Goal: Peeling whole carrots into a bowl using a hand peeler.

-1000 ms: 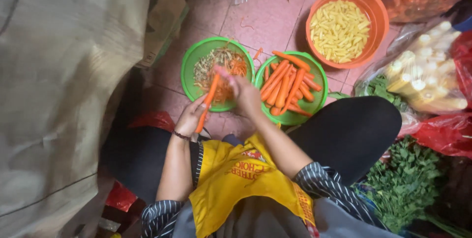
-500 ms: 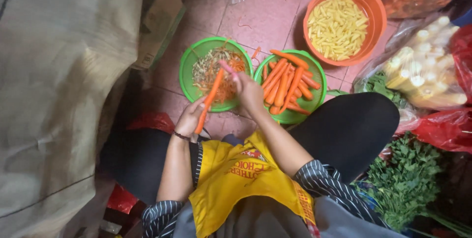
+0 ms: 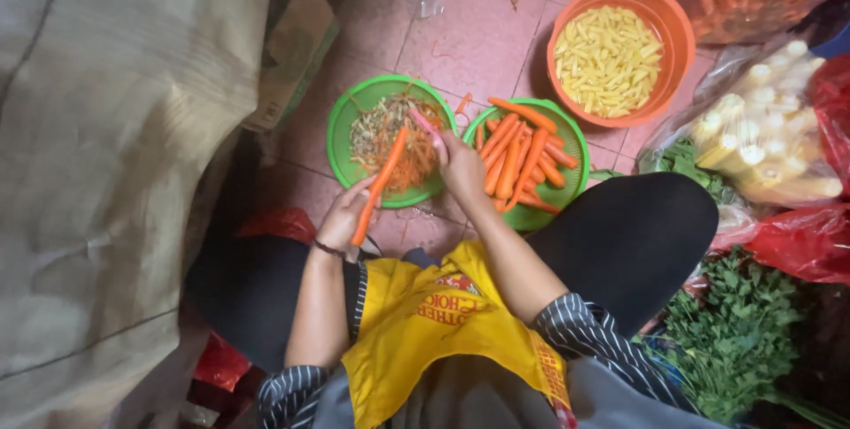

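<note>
One long tapered carrot, smooth-skinned.

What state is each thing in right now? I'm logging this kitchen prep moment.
Left hand: gripping a carrot.
Carrot: held slanted over the green bowl of peelings.
Right hand: holding a pink peeler.
Peeler: at the carrot's far end.
Green bowl of peelings: part filled with shavings.
Green bowl of carrots: holding a heap of whole carrots.
Orange bowl: full of pale yellow cut pieces.
</note>
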